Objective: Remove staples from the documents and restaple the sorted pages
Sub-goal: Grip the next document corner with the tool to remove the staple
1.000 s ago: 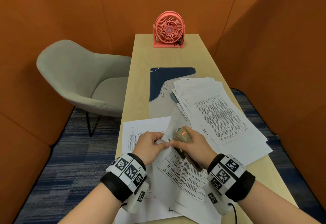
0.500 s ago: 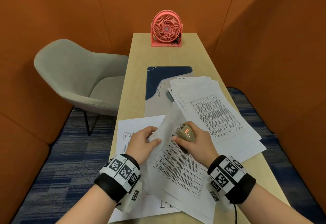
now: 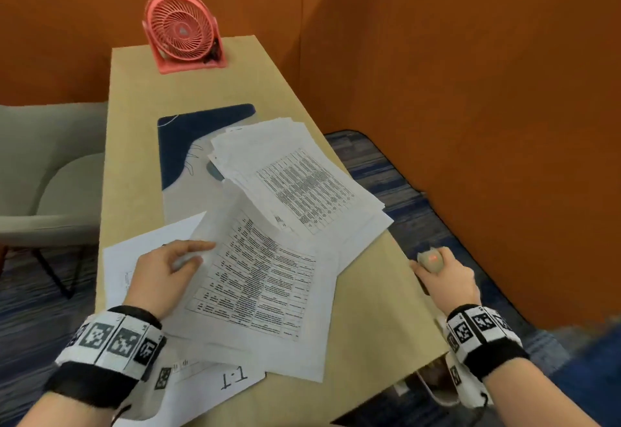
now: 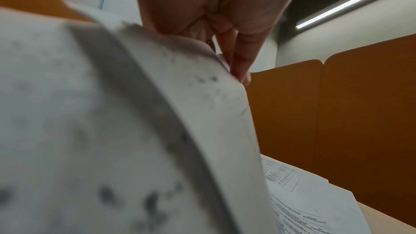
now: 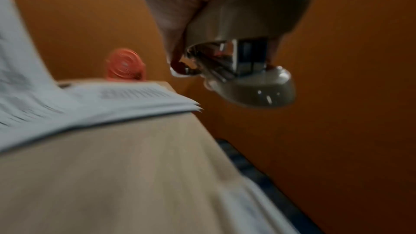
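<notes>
A printed page point(image 3: 255, 279) is pinched at its lifted edge by the left hand point(image 3: 161, 272); a beige stapler point(image 3: 431, 260) is gripped in the curled right hand point(image 3: 447, 282) beyond the table's point(image 3: 369, 319) right edge.

Your light wooden desk point(image 3: 141, 144) holds a pink fan point(image 3: 183, 28) at the far end, a blue mat point(image 3: 188, 137), and spread-out paper sheets point(image 3: 295, 184).
</notes>
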